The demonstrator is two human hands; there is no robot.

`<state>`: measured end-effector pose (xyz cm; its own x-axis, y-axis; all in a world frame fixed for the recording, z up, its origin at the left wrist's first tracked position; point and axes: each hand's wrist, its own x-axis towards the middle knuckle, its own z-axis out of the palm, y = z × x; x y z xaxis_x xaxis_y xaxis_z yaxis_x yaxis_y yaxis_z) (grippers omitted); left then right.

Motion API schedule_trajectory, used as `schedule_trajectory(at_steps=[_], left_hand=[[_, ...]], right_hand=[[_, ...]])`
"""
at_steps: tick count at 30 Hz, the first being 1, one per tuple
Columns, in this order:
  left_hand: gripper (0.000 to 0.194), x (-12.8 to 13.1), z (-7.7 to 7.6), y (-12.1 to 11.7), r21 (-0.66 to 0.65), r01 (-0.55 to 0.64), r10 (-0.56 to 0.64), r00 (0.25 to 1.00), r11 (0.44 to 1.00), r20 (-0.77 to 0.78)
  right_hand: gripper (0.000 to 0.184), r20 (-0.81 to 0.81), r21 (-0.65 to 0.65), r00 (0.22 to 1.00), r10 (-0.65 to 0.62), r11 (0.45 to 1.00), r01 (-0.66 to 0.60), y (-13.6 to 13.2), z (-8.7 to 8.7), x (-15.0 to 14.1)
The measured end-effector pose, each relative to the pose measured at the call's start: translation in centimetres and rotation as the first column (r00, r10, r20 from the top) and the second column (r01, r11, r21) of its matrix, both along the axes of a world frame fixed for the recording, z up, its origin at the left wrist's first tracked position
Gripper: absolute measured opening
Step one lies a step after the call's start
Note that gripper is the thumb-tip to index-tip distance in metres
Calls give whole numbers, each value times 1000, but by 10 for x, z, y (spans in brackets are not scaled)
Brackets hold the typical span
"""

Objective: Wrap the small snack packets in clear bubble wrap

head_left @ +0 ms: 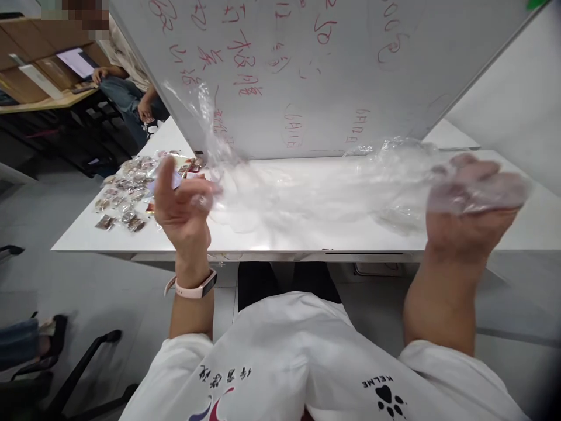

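A large, thin clear plastic bag (302, 190) is stretched between my two hands above the white table, blurred by motion. My left hand (182, 202) pinches its left end, with the index finger pointing up and a pink wristband on the wrist. A loose flap of the plastic rises beside that hand. On the other side, my right hand (475, 187) is curled closed on the right end, and plastic covers its fingers. Behind my left hand lies a pile of small packets in clear wrapping (129, 187).
A whiteboard (333, 76) with red writing stands at the back of the white table (263, 237). More crumpled clear plastic (397, 153) lies near the board's right foot. Another person (127, 76) sits at the far left by a desk (48, 105). Chair legs (87, 362) are at lower left.
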<state>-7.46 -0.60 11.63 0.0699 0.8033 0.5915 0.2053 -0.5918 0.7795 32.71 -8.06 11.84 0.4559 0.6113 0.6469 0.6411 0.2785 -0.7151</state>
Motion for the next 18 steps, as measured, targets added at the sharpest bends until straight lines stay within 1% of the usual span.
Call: schedule_trajectory(at_steps=[1, 2, 3, 4, 5, 6, 7, 8, 9, 10, 11, 12, 13, 14, 15, 16, 17, 18], left_hand=[[40, -4, -8, -7, -1, 37, -37, 999, 999, -18], [32, -7, -17, -14, -15, 83, -84, 996, 996, -36], [24, -10, -27, -21, -61, 151, -155, 985, 987, -75], [19, -14, -36, -27, -164, 243, -267, 952, 956, -150], [19, -18, -43, -32, -299, 322, -394, 892, 898, -222], [22, -22, -48, -36, -428, 367, -505, 820, 826, -271], [25, -26, -50, -39, -524, 379, -579, 761, 763, -293], [28, -29, -51, -40, -588, 369, -617, 728, 720, -300], [30, -31, -49, -40, -621, 345, -621, 724, 703, -301], [30, -30, -47, -39, -621, 311, -585, 753, 720, -301], [28, -26, -44, -36, -592, 270, -518, 801, 760, -300], [26, -19, -42, -32, -548, 233, -448, 843, 803, -298], [25, -9, -42, -29, -504, 210, -397, 868, 838, -298], [25, 4, -43, -25, -464, 211, -378, 874, 860, -304], [24, 19, -46, -22, -430, 235, -390, 863, 872, -320], [24, 34, -51, -20, -408, 279, -429, 836, 869, -342], [23, 50, -57, -19, -388, 322, -468, 799, 863, -377], [24, 64, -65, -18, -361, 352, -488, 763, 864, -424]], right_hand=[[41, -10, -33, 996, 88, 996, -88, -9, -16, 4], [36, -25, -84, 980, 197, 977, -198, -17, -34, 8], [38, -46, -176, 948, 316, 931, -319, -24, -52, 12], [42, -81, -290, 915, 396, 868, -402, -32, -68, 17], [45, -123, -410, 886, 448, 790, -456, -39, -80, 21], [45, -156, -516, 872, 463, 715, -472, -45, -88, 26], [42, -167, -593, 874, 455, 663, -458, -52, -90, 29], [37, -146, -640, 887, 438, 642, -422, -59, -88, 31], [30, -85, -661, 911, 404, 661, -355, -64, -81, 31], [24, 13, -652, 941, 338, 717, -249, -69, -71, 29], [19, 128, -605, 962, 241, 788, -117, -71, -58, 24], [17, 230, -528, 964, 133, 849, 9, -71, -46, 17], [18, 302, -450, 952, 53, 888, 94, -68, -35, 7], [19, 345, -392, 938, 31, 913, 114, -63, -27, -6], [20, 369, -369, 926, 77, 927, 70, -54, -24, -20], [24, 378, -386, 908, 180, 922, -23, -43, -25, -36], [32, 380, -425, 873, 306, 896, -129, -28, -31, -51], [40, 373, -478, 831, 411, 853, -208, -12, -40, -64]])
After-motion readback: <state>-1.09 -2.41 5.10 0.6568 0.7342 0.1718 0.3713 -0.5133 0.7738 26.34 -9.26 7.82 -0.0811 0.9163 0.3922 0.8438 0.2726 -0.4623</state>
